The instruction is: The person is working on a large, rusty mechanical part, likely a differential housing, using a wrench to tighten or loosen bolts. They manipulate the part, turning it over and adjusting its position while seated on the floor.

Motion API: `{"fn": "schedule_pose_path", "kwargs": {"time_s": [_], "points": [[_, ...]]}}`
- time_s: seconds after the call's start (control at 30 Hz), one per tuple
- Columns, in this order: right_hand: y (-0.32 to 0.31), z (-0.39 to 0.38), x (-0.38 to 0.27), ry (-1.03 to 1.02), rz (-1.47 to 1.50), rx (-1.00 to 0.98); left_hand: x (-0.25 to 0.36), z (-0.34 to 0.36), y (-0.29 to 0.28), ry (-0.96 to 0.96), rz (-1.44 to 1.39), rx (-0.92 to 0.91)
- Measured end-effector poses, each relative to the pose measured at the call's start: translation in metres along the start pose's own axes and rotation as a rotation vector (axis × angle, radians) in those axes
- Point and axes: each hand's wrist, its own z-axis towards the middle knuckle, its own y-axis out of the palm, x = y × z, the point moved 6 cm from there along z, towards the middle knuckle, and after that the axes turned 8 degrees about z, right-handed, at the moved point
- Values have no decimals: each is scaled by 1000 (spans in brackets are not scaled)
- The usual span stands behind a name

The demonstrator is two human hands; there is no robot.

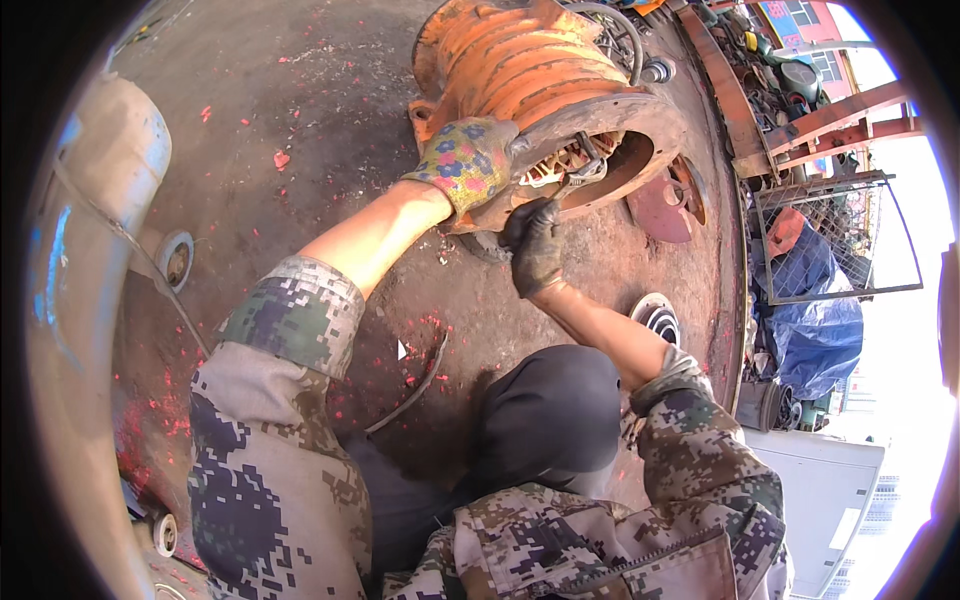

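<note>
In front of me a ribbed orange motor housing (515, 65) lies on its side, its round end opening toward me. Pale windings (548, 170) show inside. My left hand (470, 162), in a flower-patterned glove, is closed over the near left edge of the end flange; its fingertips are partly hidden. Below the opening, my right hand (535, 245) wears a dark, dirty glove and is closed round a grey metal hand tool (583, 172). The tool's upper part reaches into the opening, against the windings; its exact kind is unclear.
A reddish disc (662, 207) lies right of the housing, and a ringed metal part (656, 318) nearer me. A bent strip (412, 392) and red chips litter the ground. A large pale curved body (85, 300) stands left; a mesh frame (835, 240) and blue tarp (815, 335) are at right.
</note>
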Motion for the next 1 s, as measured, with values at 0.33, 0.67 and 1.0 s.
{"fn": "schedule_pose_path", "kwargs": {"time_s": [0.33,0.67,1.0], "points": [[48,-16,-51,115,-438,-187,-31,-74,34,-358,-246,-56],[102,-54,-118,-797,-1567,-587,-11,-105,50,-513,-845,-414],[212,-21,-132,-702,-1718,-1425,-33,-73,7,-278,-426,-80]]}}
